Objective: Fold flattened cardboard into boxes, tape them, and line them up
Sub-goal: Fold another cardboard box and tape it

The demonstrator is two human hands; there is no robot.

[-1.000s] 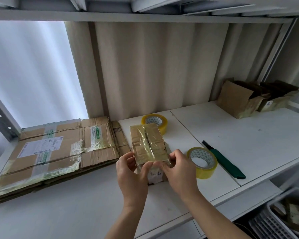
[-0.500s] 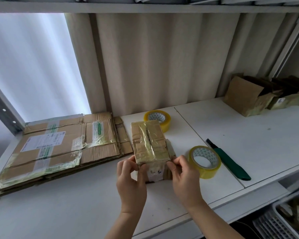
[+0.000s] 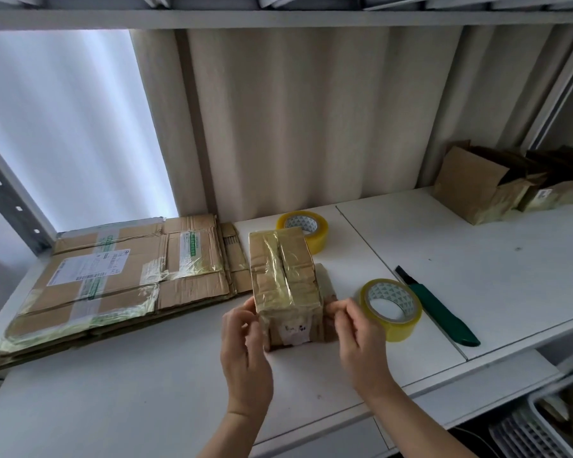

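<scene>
Small taped box (image 3: 283, 285) stands on the white table (image 3: 146, 391), centre of frame. Left hand (image 3: 245, 352) grips its near left corner, fingers curled against the side. Right hand (image 3: 361, 338) pinches the flap at the box's near right edge. Flattened cardboard stack (image 3: 113, 285) lies left of centre. One tape roll (image 3: 392, 307) sits just right of the right hand, another (image 3: 306, 228) behind the box. Green knife (image 3: 440, 309) lies further right. Two folded boxes (image 3: 477, 186) stand upper right.
</scene>
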